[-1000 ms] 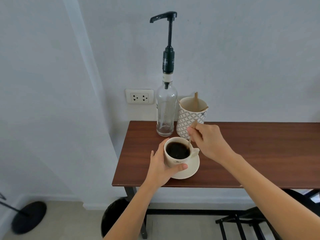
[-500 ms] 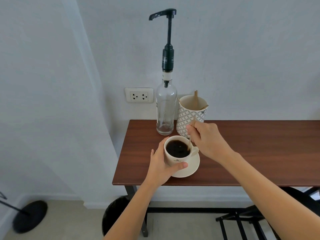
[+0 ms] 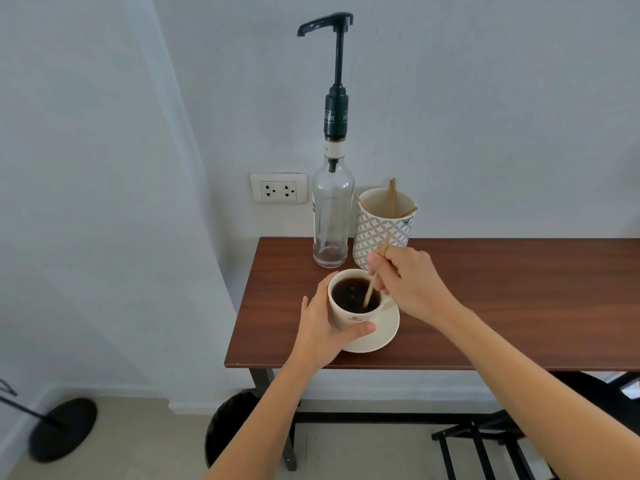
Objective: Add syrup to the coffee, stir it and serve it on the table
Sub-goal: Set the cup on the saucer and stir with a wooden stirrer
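A white cup [image 3: 349, 315] of black coffee stands on a white saucer [image 3: 384, 332] near the front left of the brown table [image 3: 502, 306]. My left hand [image 3: 320, 329] wraps around the cup's left side, thumb across its front. My right hand [image 3: 410, 280] pinches a thin wooden stir stick [image 3: 373, 285] whose lower end dips into the coffee at the right of the cup. Behind the cup stands a clear glass syrup bottle [image 3: 330, 220] with a tall black pump, its spout pointing left.
A patterned paper cup [image 3: 382, 226] holding more wooden sticks stands right of the bottle at the wall. A wall socket [image 3: 278, 187] is left of the bottle. Under the table are a black bin [image 3: 228, 427] and a black rack [image 3: 485, 445]; a round black stand base [image 3: 62, 429] lies on the floor at left.
The stick's tip has shifted from the cup's right rim further into the coffee, with my right hand moving slightly. My left hand has stayed on the cup.
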### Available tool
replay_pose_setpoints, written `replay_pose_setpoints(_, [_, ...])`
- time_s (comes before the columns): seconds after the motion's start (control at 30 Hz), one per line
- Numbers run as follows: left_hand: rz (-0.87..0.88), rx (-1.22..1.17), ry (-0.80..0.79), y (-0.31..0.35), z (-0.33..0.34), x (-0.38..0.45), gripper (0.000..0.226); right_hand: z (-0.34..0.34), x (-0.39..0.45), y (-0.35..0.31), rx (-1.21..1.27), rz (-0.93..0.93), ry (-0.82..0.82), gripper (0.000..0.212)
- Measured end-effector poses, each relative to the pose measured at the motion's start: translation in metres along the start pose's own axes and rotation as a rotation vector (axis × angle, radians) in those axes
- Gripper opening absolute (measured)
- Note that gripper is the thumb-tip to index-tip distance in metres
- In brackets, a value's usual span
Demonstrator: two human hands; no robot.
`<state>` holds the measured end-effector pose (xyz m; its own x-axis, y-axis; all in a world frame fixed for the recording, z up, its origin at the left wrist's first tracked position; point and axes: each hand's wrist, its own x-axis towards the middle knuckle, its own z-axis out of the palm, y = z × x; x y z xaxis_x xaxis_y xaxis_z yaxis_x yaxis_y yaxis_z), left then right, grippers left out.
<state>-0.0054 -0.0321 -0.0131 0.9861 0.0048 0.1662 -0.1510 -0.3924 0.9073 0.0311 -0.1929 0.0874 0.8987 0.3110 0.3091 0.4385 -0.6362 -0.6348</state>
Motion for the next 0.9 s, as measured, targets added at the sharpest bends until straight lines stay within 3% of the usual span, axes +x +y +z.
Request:
replay_pose_setpoints(0.1, [0.004, 0.007, -0.004, 0.002, -0.001, -0.001, 0.081, 0.012, 0.000, -0.007, 0.179, 0.038, -0.012, 0.025])
replay_pose_setpoints(0.33, [-0.005, 0.000, -0.002, 0.001, 0.000, -0.001, 0.082, -0.002, 0.005, 0.009, -0.115, -0.068, 0.098, 0.029])
replay_pose_setpoints(0.53, [0.010, 0.019, -0.001, 0.002, -0.002, -0.002, 0.082, 0.015, 0.000, -0.007, 0.137, 0.003, 0.008, 0.026])
replay_pose_setpoints(0.7, [0.009, 0.016, -0.005, 0.000, -0.001, -0.001, 0.082, 0.006, 0.007, 0.002, -0.027, -0.111, 0.114, 0.025])
replay_pose_setpoints(0.8, [0.004, 0.015, 0.001, -0.001, 0.000, 0.000, 0.083, 0.002, 0.004, 0.007, -0.058, -0.033, 0.100, 0.029])
replay_pose_setpoints(0.9, [0.017, 0.003, 0.003, -0.002, 0.000, 0.000, 0.084, 0.011, -0.001, 0.002, 0.131, 0.096, 0.021, 0.030])
